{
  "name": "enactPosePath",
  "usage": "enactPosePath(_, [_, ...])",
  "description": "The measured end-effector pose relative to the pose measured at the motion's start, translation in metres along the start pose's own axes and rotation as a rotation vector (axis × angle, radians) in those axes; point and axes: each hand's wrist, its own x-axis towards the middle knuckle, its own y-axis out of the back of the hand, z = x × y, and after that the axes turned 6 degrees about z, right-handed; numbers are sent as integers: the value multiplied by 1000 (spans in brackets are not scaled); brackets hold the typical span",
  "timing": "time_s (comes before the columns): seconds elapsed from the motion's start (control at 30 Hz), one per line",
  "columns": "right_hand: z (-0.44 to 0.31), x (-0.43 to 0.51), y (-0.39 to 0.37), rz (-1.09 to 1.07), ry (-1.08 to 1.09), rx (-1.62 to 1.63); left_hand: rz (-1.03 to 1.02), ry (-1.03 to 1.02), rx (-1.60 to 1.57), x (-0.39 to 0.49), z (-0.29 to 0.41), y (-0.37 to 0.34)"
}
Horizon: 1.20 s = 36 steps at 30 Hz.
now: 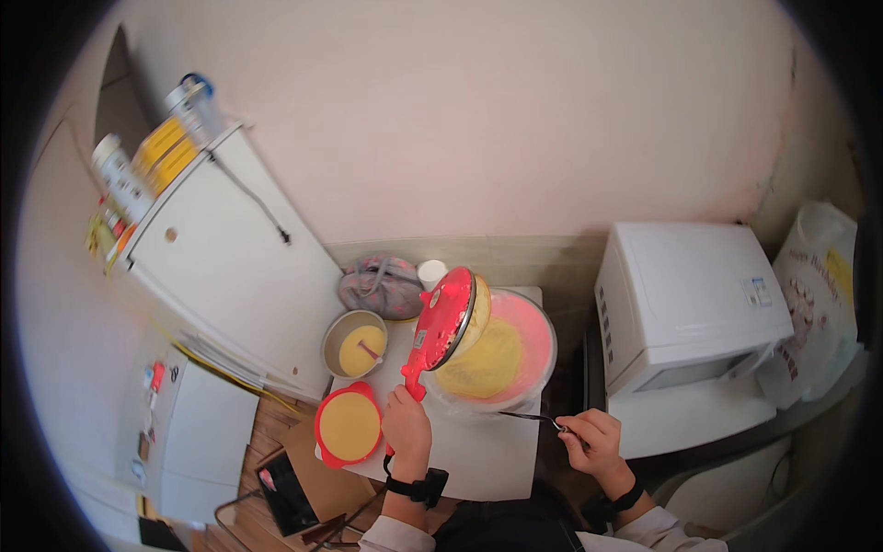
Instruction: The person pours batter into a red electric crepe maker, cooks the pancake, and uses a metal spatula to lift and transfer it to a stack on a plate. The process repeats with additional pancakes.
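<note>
My left hand (407,426) grips the handle of a red electric crepe maker (450,319), raised and tilted on its side. A pale crepe (477,323) clings to its cooking face, turned toward a wide basin (540,345). Yellow crepes (486,359) lie in that basin on a pink surface, with clear plastic at the rim. In my right hand (592,439) is a thin dark utensil (530,416), its tip near the basin's front edge. Left of the crepe maker stand a red dish of yellow batter (350,426) and a metal bowl (331,345) holding batter and a small utensil.
A white cup (432,272) and a grey patterned bag (379,286) sit behind the white table (483,462). A white microwave oven (697,290) stands at right beside a plastic bag (814,303). At left is a white cabinet (234,269); an open cardboard box (324,469) lies below the table.
</note>
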Motion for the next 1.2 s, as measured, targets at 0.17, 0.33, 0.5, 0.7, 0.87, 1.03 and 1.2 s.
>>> enactPosePath(0.17, [12,-25,11,0,-140,-20,-206,80,-56,-1,10,-21])
enactPosePath(0.33, [19,-36,12,-69,-151,-15,-146,258,-243,8,2,-15])
enactPosePath(0.5, [27,-63,2,-397,-404,40,91,350,-600,11,-39,11])
enactPosePath(0.7, [57,-133,-70,-687,-539,28,-238,936,-1541,-71,-95,61])
enactPosePath(0.87, [73,-166,-133,-533,-446,-158,-330,934,-1640,-125,-120,76])
enactPosePath(1.03, [59,-156,-160,-414,-233,-371,-458,888,-1728,-149,-142,94])
enactPosePath(1.2, [-29,-119,-188,-658,-909,679,-647,657,-1821,-151,-145,81])
